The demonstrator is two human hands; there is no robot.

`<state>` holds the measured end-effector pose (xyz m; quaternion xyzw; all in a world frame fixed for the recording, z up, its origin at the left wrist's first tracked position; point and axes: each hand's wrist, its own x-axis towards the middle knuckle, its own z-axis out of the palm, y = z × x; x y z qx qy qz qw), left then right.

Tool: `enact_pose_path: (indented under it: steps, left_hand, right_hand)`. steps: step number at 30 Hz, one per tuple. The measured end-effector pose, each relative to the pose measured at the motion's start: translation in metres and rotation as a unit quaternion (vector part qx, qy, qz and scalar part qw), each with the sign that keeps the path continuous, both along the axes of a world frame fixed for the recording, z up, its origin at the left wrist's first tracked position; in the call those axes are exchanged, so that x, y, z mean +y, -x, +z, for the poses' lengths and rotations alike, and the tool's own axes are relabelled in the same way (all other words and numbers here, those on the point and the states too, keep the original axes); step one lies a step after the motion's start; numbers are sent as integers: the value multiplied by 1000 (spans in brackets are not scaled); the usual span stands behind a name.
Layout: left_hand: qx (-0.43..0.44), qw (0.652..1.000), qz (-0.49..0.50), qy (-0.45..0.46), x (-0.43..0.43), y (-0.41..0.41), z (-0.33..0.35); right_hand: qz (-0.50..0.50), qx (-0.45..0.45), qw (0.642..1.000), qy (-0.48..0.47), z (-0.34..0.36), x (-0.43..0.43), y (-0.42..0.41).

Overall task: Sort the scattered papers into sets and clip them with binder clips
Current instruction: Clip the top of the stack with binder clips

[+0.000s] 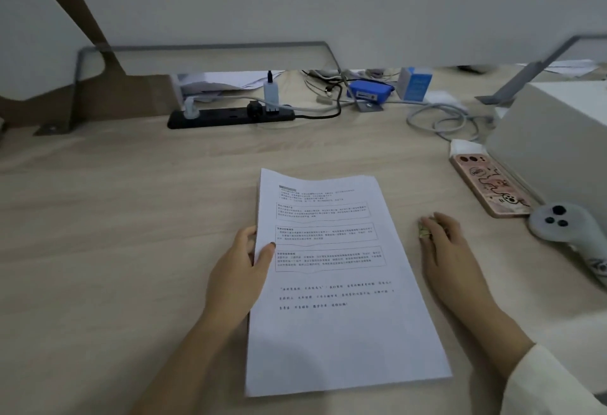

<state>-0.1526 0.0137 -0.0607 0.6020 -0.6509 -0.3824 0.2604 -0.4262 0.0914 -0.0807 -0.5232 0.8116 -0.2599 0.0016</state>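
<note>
Fingers (245, 234) of left hand (236, 270) pinch the flat white paper stack (341, 283) by its left edge | stack lies on pale wood-grain counter (131, 217) | I see right hand (441, 243) curled on small golden binder clip (423, 231), beside stack

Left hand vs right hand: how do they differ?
The left hand grips the paper stack by its left edge, thumb on top; the right hand is off the paper, to its right. The left hand holds sheets; the right hand's fingers curl round a gold binder clip. The left forearm is bare; the right shows a pale sleeve. Both sit low over the desk.
</note>
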Motion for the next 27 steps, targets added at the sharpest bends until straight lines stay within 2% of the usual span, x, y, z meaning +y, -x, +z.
enact_pose_path:
  steps: [5, 11, 17, 22, 27]
  left_hand:
    - [-5, 999, 29, -11, -8, -39, 3]
    - [-30, 998, 48, -21, -11, -73, 5]
    - [-71, 997, 26, 2, -9, -76, 8]
    - [-71, 997, 24, 0, -10, -78, 7]
    - [-65, 998, 21, 4, -9, -77, 7]
  right_hand:
    - [70, 5, 997, 12, 7, -29, -29]
    - [87, 42, 995, 31, 14, -39, -45]
    - [102, -20, 994, 21, 16, -38, -42]
    - [134, -48, 990, 21, 16, -36, -36]
    - [124, -71, 989, 40, 19, -40, -36]
